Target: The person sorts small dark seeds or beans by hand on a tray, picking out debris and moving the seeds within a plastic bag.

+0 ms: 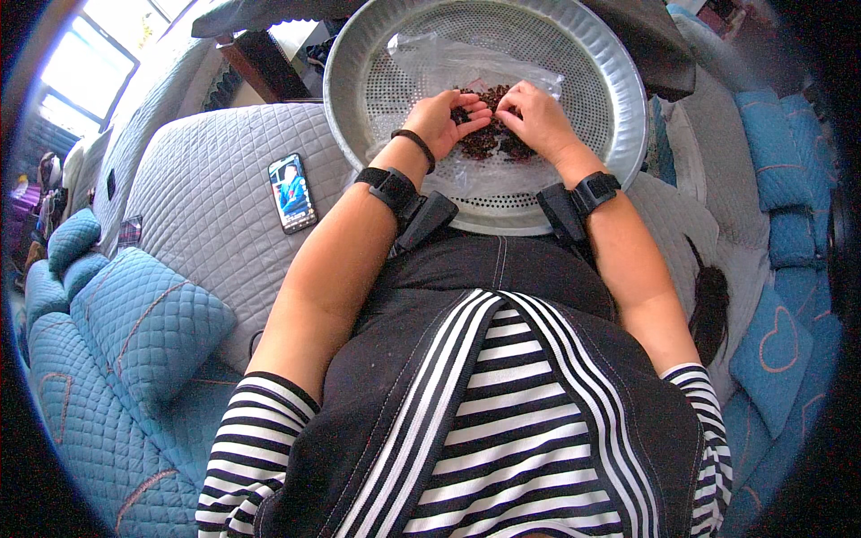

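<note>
My left hand (448, 124) is turned palm up and cupped over a wide metal sieve tray (635, 125), with small dark reddish-brown dried pieces showing in its palm. Close beside it, my right hand (533, 117) bends its fingers to a pinch. Whatever is between those fingertips is too small to make out. Beneath both hands, a heap of the same dried pieces (484, 145) lies on a clear plastic bag (430, 56) spread across the perforated bottom. The tray's near rim reaches my lap.
A phone (293, 194) with a lit screen lies on the grey quilted cover (211, 170) to my left. Blue quilted cushions (148, 318) are on both sides. A dark, hairy-looking thing (710, 300) lies by my right arm. Dark-covered furniture (650, 45) stands beyond the tray.
</note>
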Demonstrator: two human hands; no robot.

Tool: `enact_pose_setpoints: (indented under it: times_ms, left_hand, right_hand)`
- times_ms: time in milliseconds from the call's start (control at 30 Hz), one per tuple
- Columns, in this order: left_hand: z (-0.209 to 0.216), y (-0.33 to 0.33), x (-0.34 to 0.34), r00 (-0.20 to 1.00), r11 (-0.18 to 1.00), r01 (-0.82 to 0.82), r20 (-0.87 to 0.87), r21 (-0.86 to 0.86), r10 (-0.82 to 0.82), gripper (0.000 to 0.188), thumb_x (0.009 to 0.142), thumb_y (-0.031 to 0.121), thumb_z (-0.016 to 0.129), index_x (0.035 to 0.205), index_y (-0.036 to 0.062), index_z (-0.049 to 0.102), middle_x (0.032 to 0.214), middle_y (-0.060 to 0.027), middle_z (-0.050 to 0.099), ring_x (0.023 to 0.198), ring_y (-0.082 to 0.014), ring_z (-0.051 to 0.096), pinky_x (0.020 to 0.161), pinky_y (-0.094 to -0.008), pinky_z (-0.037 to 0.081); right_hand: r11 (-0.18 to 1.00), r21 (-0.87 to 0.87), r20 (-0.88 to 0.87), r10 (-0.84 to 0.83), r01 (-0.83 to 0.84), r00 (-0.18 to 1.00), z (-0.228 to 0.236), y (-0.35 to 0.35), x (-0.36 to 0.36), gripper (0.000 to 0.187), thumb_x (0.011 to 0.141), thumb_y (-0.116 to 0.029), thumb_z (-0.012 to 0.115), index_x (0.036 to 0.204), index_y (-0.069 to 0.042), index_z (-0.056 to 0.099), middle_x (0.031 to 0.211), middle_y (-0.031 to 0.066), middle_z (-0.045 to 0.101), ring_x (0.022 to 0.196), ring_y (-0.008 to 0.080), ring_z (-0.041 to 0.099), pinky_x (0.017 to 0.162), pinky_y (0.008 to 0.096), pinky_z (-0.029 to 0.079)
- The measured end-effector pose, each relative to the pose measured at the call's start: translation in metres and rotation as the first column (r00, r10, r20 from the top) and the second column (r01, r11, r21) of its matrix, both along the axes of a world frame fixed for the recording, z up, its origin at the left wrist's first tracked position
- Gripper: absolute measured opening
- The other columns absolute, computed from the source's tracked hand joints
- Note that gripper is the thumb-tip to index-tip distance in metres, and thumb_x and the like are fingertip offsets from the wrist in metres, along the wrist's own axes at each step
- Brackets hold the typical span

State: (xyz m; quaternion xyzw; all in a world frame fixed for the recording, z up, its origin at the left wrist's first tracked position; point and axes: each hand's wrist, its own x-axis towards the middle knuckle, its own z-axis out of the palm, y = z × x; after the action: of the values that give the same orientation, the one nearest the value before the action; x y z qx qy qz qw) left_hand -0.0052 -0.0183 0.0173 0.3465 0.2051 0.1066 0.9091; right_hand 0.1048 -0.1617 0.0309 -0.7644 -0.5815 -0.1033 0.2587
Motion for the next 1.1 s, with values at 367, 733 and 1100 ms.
enact_pose_setpoints:
  times_ms: [367,733,1100]
  left_hand:
    - [-0.004,0.001,0.000,0.994,0.995,0.095,0.051,0.002,-0.095,0.024,0.089,0.009,0.035,0.096,-0.0107,0.046,0.093,-0.0202,0.054,0.088,-0.0300,0.056,0.085,-0.0388,0.048]
    - [-0.005,0.003,0.002,1.000,1.000,0.007,-0.007,-0.009,-0.007,0.027,0.090,0.014,0.034,0.096,-0.0091,0.047,0.095,-0.0214,0.054,0.087,-0.0310,0.057,0.082,-0.0391,0.050]
    - [-0.003,0.001,0.001,1.000,1.000,0.002,0.024,-0.030,-0.001,0.023,0.085,0.008,0.037,0.093,-0.0114,0.047,0.090,-0.0205,0.053,0.082,-0.0304,0.057,0.077,-0.0372,0.052]
  right_hand:
    - [0.946,0.304,-0.167,0.168,-0.112,0.971,0.009,0.008,-0.009,0.011,0.073,-0.016,0.063,0.081,-0.009,0.065,0.081,0.0089,0.057,0.077,0.0241,0.057,0.068,0.0319,0.047]
    - [0.982,-0.187,-0.035,0.033,-0.039,0.999,-0.003,-0.004,0.004,0.020,0.063,-0.022,0.070,0.080,-0.011,0.064,0.087,0.0082,0.057,0.086,0.0269,0.055,0.077,0.0365,0.045]
    - [0.985,-0.144,-0.051,0.090,-0.096,0.995,-0.010,0.000,0.004,0.019,0.064,-0.018,0.068,0.080,-0.010,0.063,0.085,0.0097,0.056,0.085,0.0280,0.055,0.076,0.0364,0.045]
